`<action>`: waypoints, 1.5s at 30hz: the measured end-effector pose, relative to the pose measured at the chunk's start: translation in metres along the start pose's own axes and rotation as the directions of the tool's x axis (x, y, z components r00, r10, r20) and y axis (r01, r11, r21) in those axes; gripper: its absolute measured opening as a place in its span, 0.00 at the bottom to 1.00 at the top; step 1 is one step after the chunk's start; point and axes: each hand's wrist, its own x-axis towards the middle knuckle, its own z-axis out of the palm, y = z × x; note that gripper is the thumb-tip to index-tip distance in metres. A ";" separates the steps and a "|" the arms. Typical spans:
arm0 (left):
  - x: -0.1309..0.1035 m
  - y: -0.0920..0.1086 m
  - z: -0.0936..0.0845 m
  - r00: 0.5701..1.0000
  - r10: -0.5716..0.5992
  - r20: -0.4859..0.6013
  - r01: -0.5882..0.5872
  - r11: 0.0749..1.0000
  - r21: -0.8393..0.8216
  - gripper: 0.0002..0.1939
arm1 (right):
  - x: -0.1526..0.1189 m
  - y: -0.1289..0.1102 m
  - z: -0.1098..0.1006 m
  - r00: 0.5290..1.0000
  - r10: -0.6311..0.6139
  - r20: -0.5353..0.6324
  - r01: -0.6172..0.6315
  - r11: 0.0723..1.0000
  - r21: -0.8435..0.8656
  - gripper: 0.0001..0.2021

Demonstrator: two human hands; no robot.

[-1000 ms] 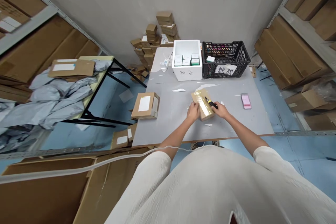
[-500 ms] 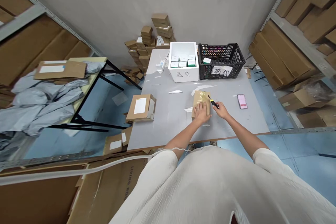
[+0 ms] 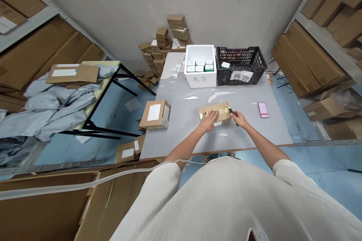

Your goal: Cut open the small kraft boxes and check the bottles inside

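Observation:
A small cardboard box (image 3: 221, 110) with shiny tape along its top lies crosswise on the grey table in front of me. My left hand (image 3: 208, 121) rests on the box's left part, fingers stretched out over the taped top. In my right hand (image 3: 239, 118) is a black and yellow utility knife (image 3: 231, 111). Its tip is at the right end of the box; whether the blade is in the tape I cannot tell. The closed fingers hide part of the handle.
Behind the box stand a white foam box (image 3: 201, 82) with small cartons and a black plastic crate (image 3: 240, 66). A phone (image 3: 263, 109) lies at right, and a labelled carton (image 3: 155, 115) sits at the table's left edge. Paper scraps (image 3: 220, 95) dot the grey table (image 3: 181, 135).
The box has turned from lengthwise to crosswise. My left hand has shifted left with it, and the knife now meets the box's right end.

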 end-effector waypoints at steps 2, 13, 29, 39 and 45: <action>-0.001 0.010 -0.005 0.999 -0.016 -0.049 0.016 1.000 -0.004 0.50 | -0.004 -0.005 0.003 0.998 0.054 0.008 -0.055 0.996 0.070 0.24; 0.019 0.038 -0.004 0.999 -0.029 -0.033 0.029 1.000 0.001 0.37 | -0.023 -0.005 -0.020 0.986 0.145 0.081 -0.156 0.976 0.154 0.17; 0.025 0.049 -0.001 0.998 -0.053 -0.018 0.054 0.997 0.049 0.29 | 0.009 0.025 -0.078 0.960 -0.122 0.252 0.211 0.905 -0.369 0.14; 0.021 0.048 0.007 0.997 -0.036 -0.064 0.038 0.999 0.038 0.31 | 0.030 0.000 -0.073 0.915 -0.122 0.386 0.370 0.637 -0.676 0.21; 0.019 0.047 0.010 0.996 -0.012 -0.084 0.017 0.999 0.052 0.31 | 0.034 -0.027 -0.078 0.886 -0.077 0.457 0.421 0.548 -0.723 0.22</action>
